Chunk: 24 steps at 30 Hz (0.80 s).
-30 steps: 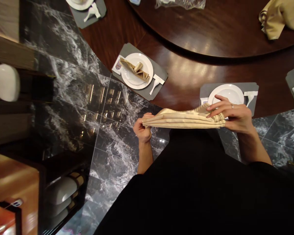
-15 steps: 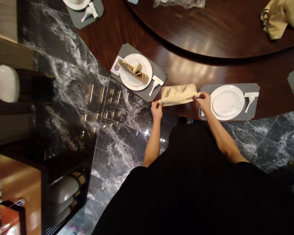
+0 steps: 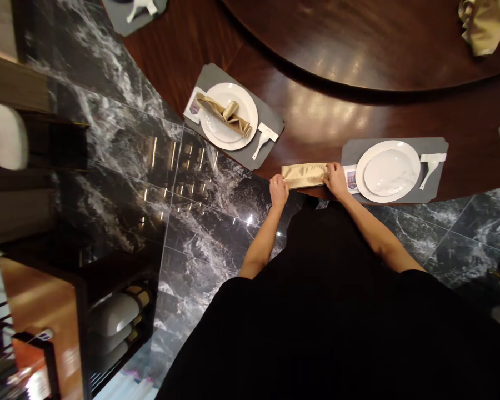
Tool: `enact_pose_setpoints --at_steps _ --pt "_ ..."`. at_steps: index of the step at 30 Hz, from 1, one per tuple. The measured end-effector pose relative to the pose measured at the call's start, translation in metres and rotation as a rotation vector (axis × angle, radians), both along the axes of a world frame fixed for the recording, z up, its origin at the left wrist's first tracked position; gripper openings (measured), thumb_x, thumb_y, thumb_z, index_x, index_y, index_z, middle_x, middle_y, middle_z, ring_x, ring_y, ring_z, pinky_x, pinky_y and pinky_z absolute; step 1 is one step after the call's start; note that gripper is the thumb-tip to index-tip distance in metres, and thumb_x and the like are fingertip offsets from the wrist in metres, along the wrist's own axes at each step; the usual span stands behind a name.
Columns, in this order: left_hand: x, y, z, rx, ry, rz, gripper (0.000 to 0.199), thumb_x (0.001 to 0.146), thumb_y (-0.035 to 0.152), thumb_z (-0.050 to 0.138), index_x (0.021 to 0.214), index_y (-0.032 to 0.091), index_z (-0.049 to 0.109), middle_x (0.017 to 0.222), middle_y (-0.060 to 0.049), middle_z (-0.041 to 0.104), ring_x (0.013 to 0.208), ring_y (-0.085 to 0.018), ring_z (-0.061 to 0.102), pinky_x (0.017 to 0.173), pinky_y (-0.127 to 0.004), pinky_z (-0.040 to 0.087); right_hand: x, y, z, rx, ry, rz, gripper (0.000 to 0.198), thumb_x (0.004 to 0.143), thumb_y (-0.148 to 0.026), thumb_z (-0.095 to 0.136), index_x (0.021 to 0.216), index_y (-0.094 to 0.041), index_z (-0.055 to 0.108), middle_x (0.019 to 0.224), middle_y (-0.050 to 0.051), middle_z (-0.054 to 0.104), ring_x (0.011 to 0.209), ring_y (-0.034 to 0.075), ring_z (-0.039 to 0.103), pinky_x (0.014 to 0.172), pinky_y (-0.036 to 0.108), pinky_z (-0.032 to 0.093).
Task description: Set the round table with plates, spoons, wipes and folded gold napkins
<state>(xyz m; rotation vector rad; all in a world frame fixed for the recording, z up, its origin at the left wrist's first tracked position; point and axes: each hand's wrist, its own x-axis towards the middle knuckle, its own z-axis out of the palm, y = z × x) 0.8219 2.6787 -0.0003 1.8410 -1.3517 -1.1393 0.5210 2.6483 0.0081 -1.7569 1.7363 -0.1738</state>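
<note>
A gold cloth napkin, folded into a narrow strip, lies along the front edge of the dark wooden table. My left hand grips its left end, fingers closed on the cloth. At the other end my right hand is closed on the right edge. Just right of that hand is a grey placemat bearing a white plate and a white spoon on its rest. To the left, another plate carries a rolled and folded gold napkin.
A raised round turntable fills the table's centre, with crumpled gold cloth on it at the far right. A wooden cabinet stands at lower left beside stacked pale seats. Dark marble floor surrounds the table.
The napkin has gone from a wider piece with its near edge lifted to a narrower folded strip, lower on the table edge. Both hands have moved slightly, and the view has shifted.
</note>
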Motion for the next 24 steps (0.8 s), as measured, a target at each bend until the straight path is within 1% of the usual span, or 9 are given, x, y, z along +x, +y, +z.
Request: enact_pose_setpoints --at_steps 3,5,8,10,12,15,19,21,24 --pt "-0.013 -0.004 0.003 -0.065 0.017 -0.439 0.024 0.089 0.014 0.081 0.11 0.02 0.073 0.15 -0.025 0.067 0.151 -0.041 0.054 0.135 -0.055 0.03 -0.002 -0.005 0.005 0.011 0.02 0.269 0.039 0.108 -0.019 0.052 0.143 -0.015 0.067 0.157 0.026 0.06 0.147 0.042 0.049 0.124 0.056 0.043" --pt "-0.018 -0.008 0.0 -0.095 0.03 -0.595 0.031 0.084 0.008 0.082 0.112 0.021 0.075 0.151 -0.024 0.067 0.151 -0.04 0.055 0.137 -0.057 0.026 -0.004 -0.007 0.004 0.059 0.016 0.387 0.037 0.11 -0.018 0.045 0.136 -0.015 0.071 0.152 0.026 0.064 0.145 0.041 0.05 0.122 0.056 0.043" --pt "-0.018 -0.017 -0.009 -0.074 0.0 -0.615 0.032 0.085 0.004 0.076 0.111 0.022 0.075 0.148 -0.022 0.068 0.146 -0.037 0.059 0.134 -0.056 0.03 -0.007 -0.011 -0.001 0.086 -0.003 0.46 0.034 0.11 -0.026 0.053 0.135 -0.011 0.072 0.149 0.026 0.065 0.144 0.041 0.052 0.125 0.055 0.043" --pt "-0.014 -0.026 -0.015 -0.049 -0.048 -0.635 0.028 0.087 0.004 0.072 0.108 0.022 0.074 0.143 -0.021 0.069 0.141 -0.036 0.06 0.131 -0.054 0.035 -0.01 -0.013 -0.005 0.092 -0.012 0.498 0.04 0.104 -0.032 0.068 0.138 -0.011 0.071 0.152 0.025 0.063 0.145 0.042 0.051 0.127 0.054 0.043" --pt "-0.008 -0.036 -0.018 -0.041 -0.1 -0.714 0.029 0.086 0.004 0.073 0.109 0.021 0.074 0.137 -0.021 0.07 0.137 -0.037 0.062 0.127 -0.051 0.04 -0.013 -0.015 -0.007 0.103 -0.013 0.53 0.048 0.098 -0.029 0.075 0.142 -0.012 0.069 0.155 0.024 0.061 0.147 0.042 0.051 0.128 0.055 0.043" --pt "0.003 -0.051 -0.018 -0.038 -0.155 -0.866 0.037 0.083 0.004 0.074 0.115 0.021 0.074 0.13 -0.019 0.07 0.13 -0.036 0.064 0.121 -0.045 0.047 -0.016 -0.02 -0.008 0.113 -0.024 0.53 0.05 0.1 -0.019 0.069 0.149 -0.014 0.066 0.161 0.023 0.058 0.149 0.04 0.053 0.127 0.053 0.046" --pt "0.014 -0.067 -0.013 -0.05 -0.177 -0.988 0.043 0.083 0.007 0.075 0.124 0.022 0.073 0.133 -0.018 0.068 0.131 -0.035 0.061 0.116 -0.042 0.05 -0.021 -0.025 -0.012 0.128 -0.073 0.503 0.046 0.106 -0.02 0.062 0.151 -0.022 0.066 0.17 0.019 0.053 0.151 0.037 0.052 0.126 0.051 0.047" --pt "0.015 -0.071 -0.011 -0.074 -0.169 -0.981 0.042 0.082 0.007 0.076 0.121 0.022 0.074 0.137 -0.019 0.068 0.135 -0.037 0.058 0.118 -0.045 0.048 -0.022 -0.027 -0.016 0.138 -0.095 0.531 0.039 0.106 -0.022 0.063 0.144 -0.021 0.07 0.166 0.018 0.056 0.151 0.037 0.052 0.129 0.052 0.045" --pt "0.011 -0.068 -0.01 -0.123 -0.175 -0.888 0.032 0.083 0.008 0.075 0.113 0.019 0.074 0.139 -0.023 0.067 0.141 -0.041 0.054 0.125 -0.053 0.04 -0.024 -0.028 -0.023 0.119 -0.111 0.571 0.033 0.103 -0.023 0.068 0.136 -0.017 0.071 0.162 0.022 0.058 0.15 0.039 0.051 0.132 0.056 0.042"
